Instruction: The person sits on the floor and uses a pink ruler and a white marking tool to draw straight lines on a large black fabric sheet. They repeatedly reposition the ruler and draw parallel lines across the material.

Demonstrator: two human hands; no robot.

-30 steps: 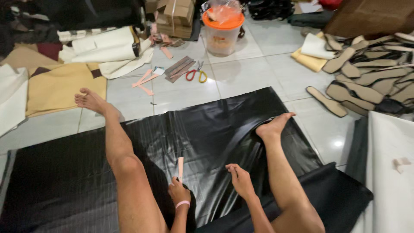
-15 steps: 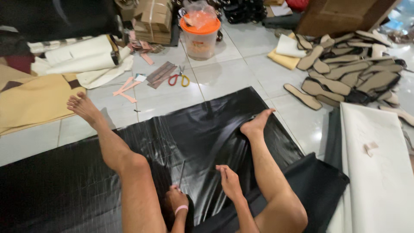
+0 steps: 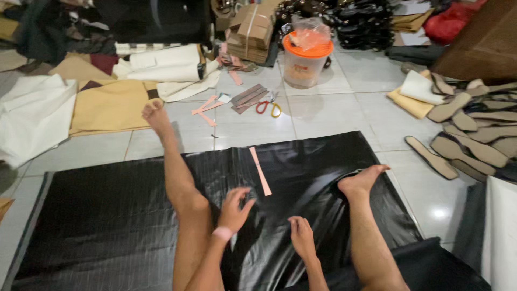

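Hands on a glossy black sheet point(image 3: 301, 161) spread over the tiled floor.
Left hand point(image 3: 234, 207) hovered, fingers spread; right hand point(image 3: 301, 237) lay flat, empty. A thin pink strip point(image 3: 260, 171) lay just beyond the left fingertips.

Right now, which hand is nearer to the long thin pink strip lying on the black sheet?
Left. The left hand is just beside the pink strip's near end; the right hand lies lower, farther away.

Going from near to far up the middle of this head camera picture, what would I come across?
Right hand → left hand → pink strip on the black sheet → scissors → orange-lidded bucket → cardboard boxes.
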